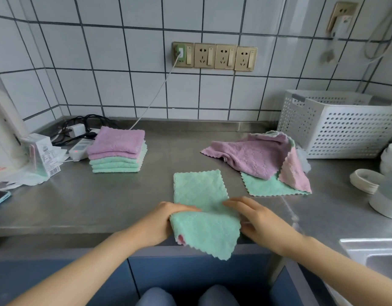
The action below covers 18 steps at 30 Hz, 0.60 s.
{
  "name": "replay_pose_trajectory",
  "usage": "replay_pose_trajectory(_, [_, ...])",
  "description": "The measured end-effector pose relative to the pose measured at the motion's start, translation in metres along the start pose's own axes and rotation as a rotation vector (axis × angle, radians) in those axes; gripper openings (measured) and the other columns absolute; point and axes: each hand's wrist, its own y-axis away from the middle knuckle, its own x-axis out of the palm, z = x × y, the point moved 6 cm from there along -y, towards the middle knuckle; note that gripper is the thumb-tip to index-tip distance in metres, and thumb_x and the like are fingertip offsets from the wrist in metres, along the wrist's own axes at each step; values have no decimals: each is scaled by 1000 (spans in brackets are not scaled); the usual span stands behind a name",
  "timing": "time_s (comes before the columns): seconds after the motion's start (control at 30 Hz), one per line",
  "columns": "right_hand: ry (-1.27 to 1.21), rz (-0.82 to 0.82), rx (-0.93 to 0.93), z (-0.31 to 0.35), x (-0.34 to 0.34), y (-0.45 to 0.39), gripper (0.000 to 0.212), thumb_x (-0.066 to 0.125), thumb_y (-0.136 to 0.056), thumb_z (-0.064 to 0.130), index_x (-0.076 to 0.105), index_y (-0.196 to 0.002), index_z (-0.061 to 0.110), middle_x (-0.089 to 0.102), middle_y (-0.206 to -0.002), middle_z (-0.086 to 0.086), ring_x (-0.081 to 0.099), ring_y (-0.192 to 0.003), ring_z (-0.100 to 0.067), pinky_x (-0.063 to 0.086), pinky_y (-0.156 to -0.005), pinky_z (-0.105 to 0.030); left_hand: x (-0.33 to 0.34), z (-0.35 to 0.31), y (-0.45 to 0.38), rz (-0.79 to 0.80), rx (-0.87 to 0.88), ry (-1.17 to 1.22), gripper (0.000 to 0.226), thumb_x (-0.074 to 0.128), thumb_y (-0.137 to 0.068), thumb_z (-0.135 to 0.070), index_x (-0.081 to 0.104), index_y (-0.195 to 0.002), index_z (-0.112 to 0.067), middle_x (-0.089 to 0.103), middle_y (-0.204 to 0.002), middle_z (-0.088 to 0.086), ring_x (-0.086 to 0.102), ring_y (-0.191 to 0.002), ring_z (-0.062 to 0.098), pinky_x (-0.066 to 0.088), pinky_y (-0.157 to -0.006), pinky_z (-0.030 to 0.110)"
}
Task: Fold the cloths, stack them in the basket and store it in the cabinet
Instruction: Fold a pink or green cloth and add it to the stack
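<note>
Folding is where I'm at with this one, so going across the counter from the left: the folded stack (118, 149) sits well over there, purple on top and green under it, edges pretty square, and that's the standard I'd want to match. Next comes the left hand (166, 219), closed around the near-left edge of the green cloth (201, 206), thumb side tucked under a lifted flap with a bit of pink backing peeking out below. The far half of that cloth lies flat on the steel counter (80, 195), while the near half droops over the front edge. My right hand (256, 219) is mostly open, fingers spread and lying on the cloth's right side, looks more like pinning it than gripping, though I can't see what the thumb is doing underneath. If I were steering this, I'd pull the hanging half up and over so the zigzag edges meet, keep the right hand flat as an anchor, then smooth outward before letting go. Further right is the unfolded pile (263, 162), purple, pink and green tangled together, so plenty remains. The white basket (345, 133) stands against the wall beyond it; I can't see inside it.
</note>
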Motion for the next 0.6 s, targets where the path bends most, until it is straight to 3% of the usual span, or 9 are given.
replay_pose_trajectory(0.07, [-35, -37, -30, 4, 3, -4, 56, 45, -82, 12, 46, -137, 25, 45, -133, 10, 49, -108, 2, 42, -85, -7, 4, 3, 0, 44, -66, 154, 45, 49, -90, 13, 66, -114, -21, 70, -89, -19, 61, -74, -11, 43, -65, 3])
replay_pose_trajectory(0.13, [-78, -53, -72, 4, 9, -7, 46, 45, -85, 19, 52, -130, 24, 52, -124, 9, 54, -105, 0, 44, -83, -8, 4, 4, 2, 36, -81, 149, 38, 50, -89, 13, 67, -115, -10, 72, -78, -21, 64, -69, -9, 45, -61, 5])
replay_pose_trajectory(0.23, [-123, -82, -115, -2, 14, -7, 28, 57, -90, 23, 60, -118, 25, 63, -110, 9, 64, -97, -7, 52, -79, -25, -5, 2, 6, 4, -12, 119, 44, 51, -87, 14, 70, -112, -16, 72, -95, -22, 67, -91, -3, 51, -78, 15])
replay_pose_trajectory(0.33, [-184, -120, -51, -3, 5, -11, 17, 52, -92, 32, 66, -101, 33, 67, -88, 10, 63, -74, -5, 50, -66, -22, -13, 4, 7, -29, -9, 141, 40, 45, -86, 12, 74, -91, -16, 74, -86, -10, 69, -87, 9, 54, -80, 28])
replay_pose_trajectory(0.4, [-301, -108, 36, -3, -1, -21, 22, 49, -89, 41, 62, -72, 36, 59, -63, 5, 47, -53, -6, 40, -53, -22, -16, 3, -2, -55, -73, 194, 32, 47, -92, 0, 72, -84, -19, 73, -81, -15, 66, -81, 3, 52, -81, 22])
replay_pose_trajectory(0.47, [-418, -122, 195, -7, -4, -41, 37, 50, -85, 42, 48, -55, 20, 43, -51, 3, 32, -51, -8, 29, -50, -28, -26, 6, -19, -175, -155, 242, 22, 52, -93, -22, 65, -76, -17, 64, -63, -16, 57, -62, -1, 45, -66, 14])
replay_pose_trajectory(0.53, [-468, -156, 407, -22, -5, -67, 42, 55, -89, 37, 43, -56, 13, 45, -52, 0, 40, -49, -12, 33, -49, -28, -33, 22, -37, -310, -311, 328, 35, 57, -91, -35, 56, -65, -12, 54, -51, -10, 50, -49, 5, 37, -52, 14])
replay_pose_trajectory(0.6, [-463, -97, 613, -42, 6, -91, 40, 55, -91, 34, 45, -60, 10, 51, -52, -5, 51, -46, -21, 41, -45, -26, -29, 43, -53, -341, -528, 508, 34, 61, -90, -33, 63, -75, -3, 70, -68, 2, 66, -63, 12, 47, -57, 19])
